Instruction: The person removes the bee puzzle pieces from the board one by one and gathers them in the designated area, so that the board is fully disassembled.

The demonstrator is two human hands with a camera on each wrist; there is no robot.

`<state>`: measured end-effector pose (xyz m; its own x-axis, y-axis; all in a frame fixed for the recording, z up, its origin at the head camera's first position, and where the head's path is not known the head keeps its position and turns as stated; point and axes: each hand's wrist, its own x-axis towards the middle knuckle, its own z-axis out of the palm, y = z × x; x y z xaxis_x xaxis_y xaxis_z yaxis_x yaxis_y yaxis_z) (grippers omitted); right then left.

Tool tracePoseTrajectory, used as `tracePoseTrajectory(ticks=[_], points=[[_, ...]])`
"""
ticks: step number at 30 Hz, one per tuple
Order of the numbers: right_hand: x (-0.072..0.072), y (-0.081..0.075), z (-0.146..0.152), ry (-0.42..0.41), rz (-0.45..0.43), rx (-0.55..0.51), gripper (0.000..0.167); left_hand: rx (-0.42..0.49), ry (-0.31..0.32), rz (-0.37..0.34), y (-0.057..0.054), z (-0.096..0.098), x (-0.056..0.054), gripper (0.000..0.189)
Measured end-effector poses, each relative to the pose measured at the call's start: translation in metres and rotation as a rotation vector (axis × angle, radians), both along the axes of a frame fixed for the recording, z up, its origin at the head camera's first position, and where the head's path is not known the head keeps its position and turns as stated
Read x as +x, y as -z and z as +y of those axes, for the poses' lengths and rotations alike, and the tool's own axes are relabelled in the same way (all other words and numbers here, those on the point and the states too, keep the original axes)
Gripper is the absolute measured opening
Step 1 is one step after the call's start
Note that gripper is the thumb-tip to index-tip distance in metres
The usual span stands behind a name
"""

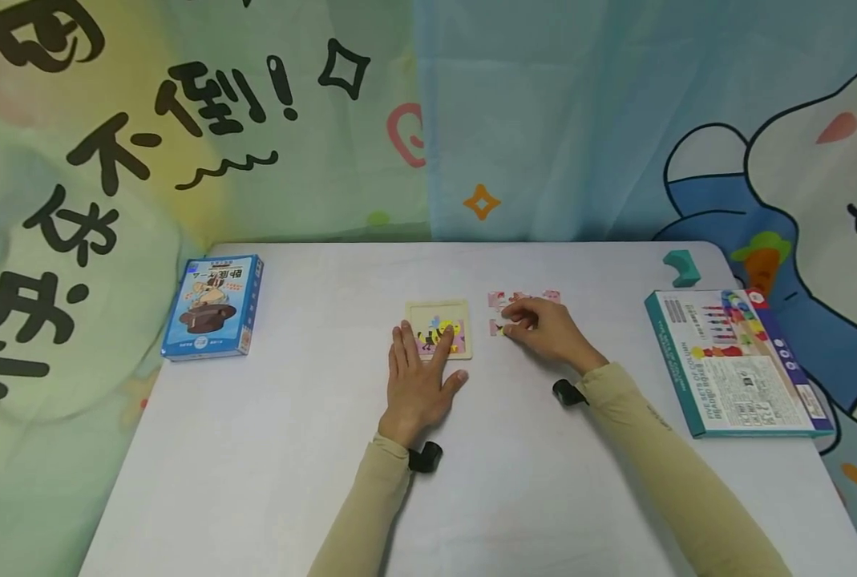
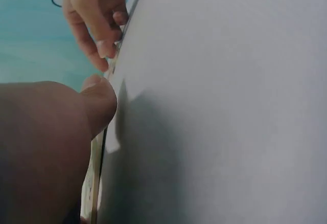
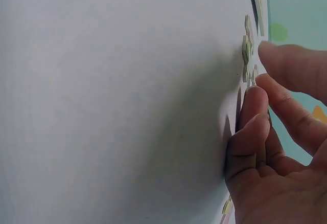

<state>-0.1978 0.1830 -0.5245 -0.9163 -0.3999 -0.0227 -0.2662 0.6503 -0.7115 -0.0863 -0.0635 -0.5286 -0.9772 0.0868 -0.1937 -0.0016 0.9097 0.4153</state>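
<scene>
In the middle of the bench (image 1: 269, 465), the left hand (image 1: 419, 393) lay open, its straight fingers spread over the small wooden frame (image 1: 437, 304) and the yellow and pink picture (image 1: 459, 336) inside it. The step looked like picking out a loose piece while the frame was steadied; done well, it seemed to call for light, even pressure from the left hand — flat, so nothing inside shifted — and a pinch at one piece's edges, leaving its neighbours alone.

The right hand (image 1: 547, 327) hung with fingers bent, thumb and forefinger tips right at the pink puzzle pieces (image 1: 496, 300) just right of the frame; whether they gripped one could not be told.

Farther out, a blue box (image 1: 212, 308) lay toward the left edge, and a larger box (image 1: 749, 365) with a teal side lay on the right — a curved teal block (image 1: 681, 267) just behind it. Patterned curtains (image 1: 543, 120) hung beyond the bench.
</scene>
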Motion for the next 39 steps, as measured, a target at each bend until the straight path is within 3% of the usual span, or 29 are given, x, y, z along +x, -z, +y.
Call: tracePoseTrajectory(ticks=[9, 18, 28, 33, 39], points=[[-0.001, 0.002, 0.001, -0.008, -0.008, 0.005, 0.028, 0.003, -0.001, -0.043, -0.003, -0.005, 0.002, 0.078], [0.002, 0.002, 0.001, -0.008, -0.001, 0.012, 0.033, 0.02, 0.052, 0.03, -0.002, 0.008, 0.015, 0.082], [-0.002, -0.007, -0.003, -0.02, -0.006, 0.03, 0.03, -0.041, 0.048, 0.013, -0.002, 0.012, 0.017, 0.082], [-0.006, -0.022, -0.017, -0.017, 0.042, -0.006, 0.028, -0.039, 0.045, 0.012, -0.005, 0.012, 0.017, 0.081], [-0.011, -0.029, -0.052, -0.112, 0.033, 0.011, 0.027, -0.065, 0.049, -0.013, -0.007, 0.014, 0.018, 0.082]])
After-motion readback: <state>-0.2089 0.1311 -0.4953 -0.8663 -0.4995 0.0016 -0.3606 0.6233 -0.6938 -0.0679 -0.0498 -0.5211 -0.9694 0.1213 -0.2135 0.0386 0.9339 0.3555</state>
